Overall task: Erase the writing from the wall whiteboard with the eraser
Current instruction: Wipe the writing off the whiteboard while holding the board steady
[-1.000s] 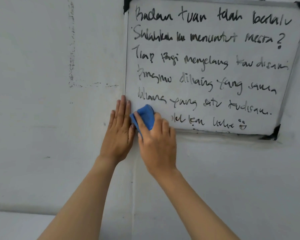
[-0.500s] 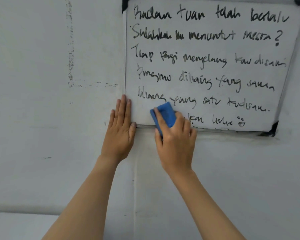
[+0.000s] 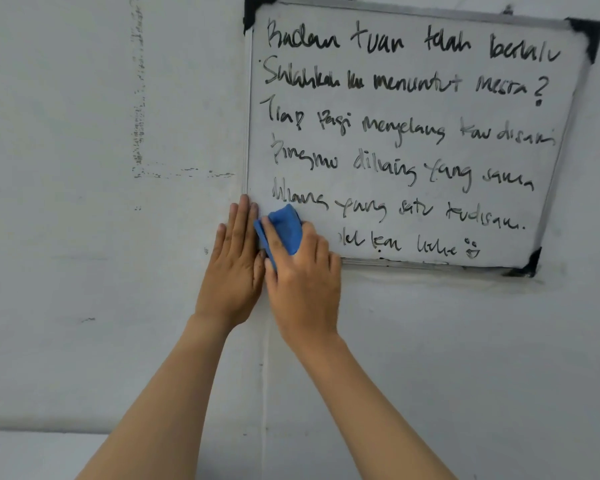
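Blue eraser (image 3: pixel 284 230) sits at the lower left corner of the whiteboard (image 3: pixel 406 150), gripped in my right hand (image 3: pixel 302 285), fingers curled over it. My left hand (image 3: pixel 232 268) lies flat, fingers straight, on the wall (image 3: pixel 84 237) at the board's left edge. Black writing (image 3: pixel 402 133) covers the board; the corner beside the eraser looks wiped, I think.

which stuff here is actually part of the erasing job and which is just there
Part of the job:
- whiteboard, mostly still covered in writing
- blue eraser, on its bottom left corner
- right hand, gripping the eraser
- left hand, flat against the board's left edge

Just there:
- wall
- scuff marks left of the board
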